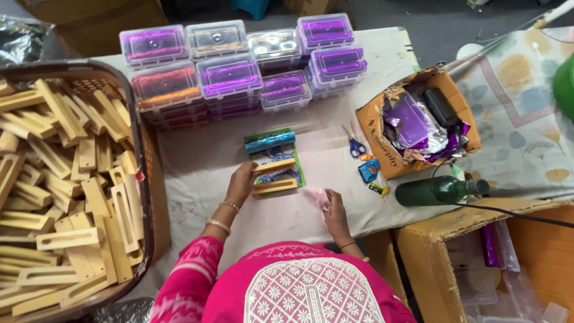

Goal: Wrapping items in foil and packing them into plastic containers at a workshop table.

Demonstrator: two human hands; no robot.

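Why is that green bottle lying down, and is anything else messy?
The green bottle lies on its side at the table's right edge, not standing. Beside it, the cardboard box is torn at its rim, with purple and silver wrappers stuffed in loosely. The wooden blocks are heaped every which way in the basket.

Clear plastic boxes [230,75] with shiny purple and orange foil inside stand stacked at the back of the bench [197,179]. A torn brown cardboard box [373,128] sits at the right. A small blue packet [368,170] lies beside it.
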